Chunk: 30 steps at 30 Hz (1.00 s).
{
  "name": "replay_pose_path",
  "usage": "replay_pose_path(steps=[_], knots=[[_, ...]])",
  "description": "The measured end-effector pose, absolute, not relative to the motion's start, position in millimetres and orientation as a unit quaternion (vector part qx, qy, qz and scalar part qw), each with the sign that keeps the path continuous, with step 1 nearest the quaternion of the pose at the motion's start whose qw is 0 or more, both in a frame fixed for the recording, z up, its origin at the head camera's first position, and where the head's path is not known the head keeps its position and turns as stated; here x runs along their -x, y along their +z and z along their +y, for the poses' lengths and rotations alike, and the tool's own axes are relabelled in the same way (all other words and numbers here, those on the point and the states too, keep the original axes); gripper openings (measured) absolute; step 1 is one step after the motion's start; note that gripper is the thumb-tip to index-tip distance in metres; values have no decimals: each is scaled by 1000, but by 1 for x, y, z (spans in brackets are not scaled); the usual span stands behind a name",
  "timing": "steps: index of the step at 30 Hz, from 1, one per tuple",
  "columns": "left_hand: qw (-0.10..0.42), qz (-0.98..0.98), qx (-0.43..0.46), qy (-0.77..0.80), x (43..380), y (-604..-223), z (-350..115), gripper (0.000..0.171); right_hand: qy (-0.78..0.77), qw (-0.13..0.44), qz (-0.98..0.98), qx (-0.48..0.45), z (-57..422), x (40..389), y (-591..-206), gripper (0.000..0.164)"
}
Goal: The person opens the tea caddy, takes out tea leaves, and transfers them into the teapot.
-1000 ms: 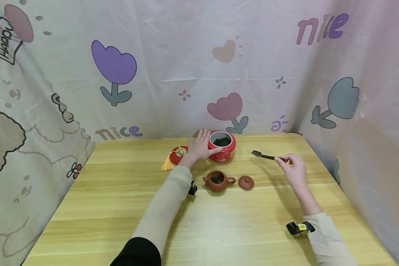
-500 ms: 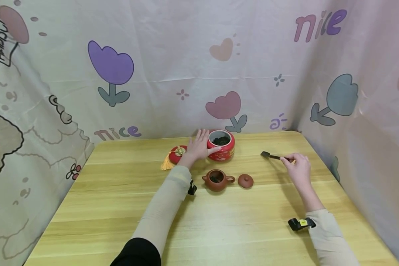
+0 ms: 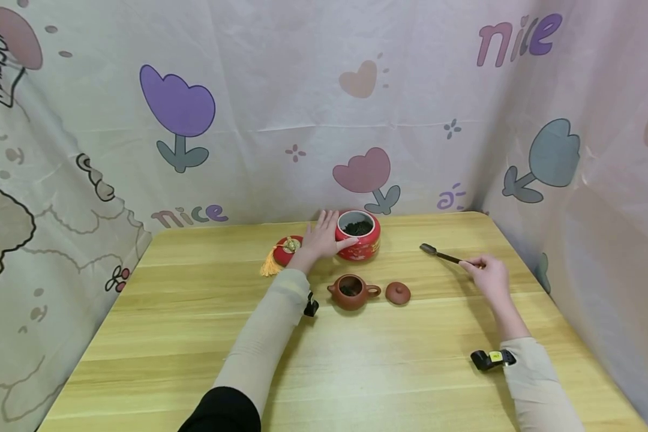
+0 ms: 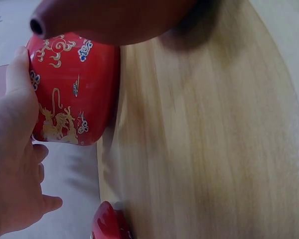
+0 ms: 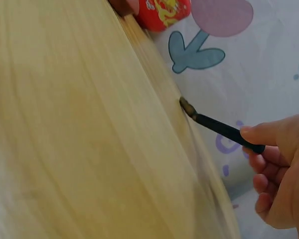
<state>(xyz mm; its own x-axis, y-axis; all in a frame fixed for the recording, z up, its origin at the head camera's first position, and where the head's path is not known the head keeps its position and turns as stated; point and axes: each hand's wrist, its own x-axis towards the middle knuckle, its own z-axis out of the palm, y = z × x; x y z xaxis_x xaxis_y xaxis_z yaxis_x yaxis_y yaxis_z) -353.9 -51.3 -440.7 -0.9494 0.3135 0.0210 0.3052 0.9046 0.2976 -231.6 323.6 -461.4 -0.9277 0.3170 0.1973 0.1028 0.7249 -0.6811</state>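
My left hand (image 3: 323, 241) rests against the left side of a red tea jar (image 3: 360, 249), fingers straight and thumb across its front. Dark tea leaves (image 3: 358, 228) show inside the uncovered jar. In the left wrist view, gold and blue patterns cover the jar (image 4: 79, 89). My right hand (image 3: 488, 279) pinches the handle end of a small black tea scoop (image 3: 447, 257) between thumb and fingers, holding it above the table. Its dark tip points left toward the jar. A brown clay teapot (image 3: 351, 300), lid off and dark leaves inside, stands in front of the jar.
The teapot's lid (image 3: 398, 293) lies right of its handle. Left of my left hand is the jar's red lid (image 3: 286, 251) with a yellow tassel (image 3: 271, 265). A printed curtain (image 3: 270, 84) borders the wooden table (image 3: 367, 366) at the back and sides.
My right hand has moved rightward and slightly toward me with the tea scoop, away from the jar. The left hand stays against the jar.
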Motion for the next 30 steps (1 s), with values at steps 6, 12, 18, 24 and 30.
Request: replay_pose_path(steps=[6,12,18,24,30], knots=[[11,976,-162,144,352,-441,-51,104,360,97,-921,111,329,232,-468,29],[4,975,-162,151,351,-441,-52,103,333,84,-936,81,329,232,-473,26],[9,975,-162,151,350,-441,-51,102,329,70,-938,79,331,232,-477,25],[19,973,-162,164,349,-441,-50,101,317,49,-944,80,333,231,-478,26],[24,974,-158,160,352,-441,-51,102,307,38,-948,78,330,231,-475,26]])
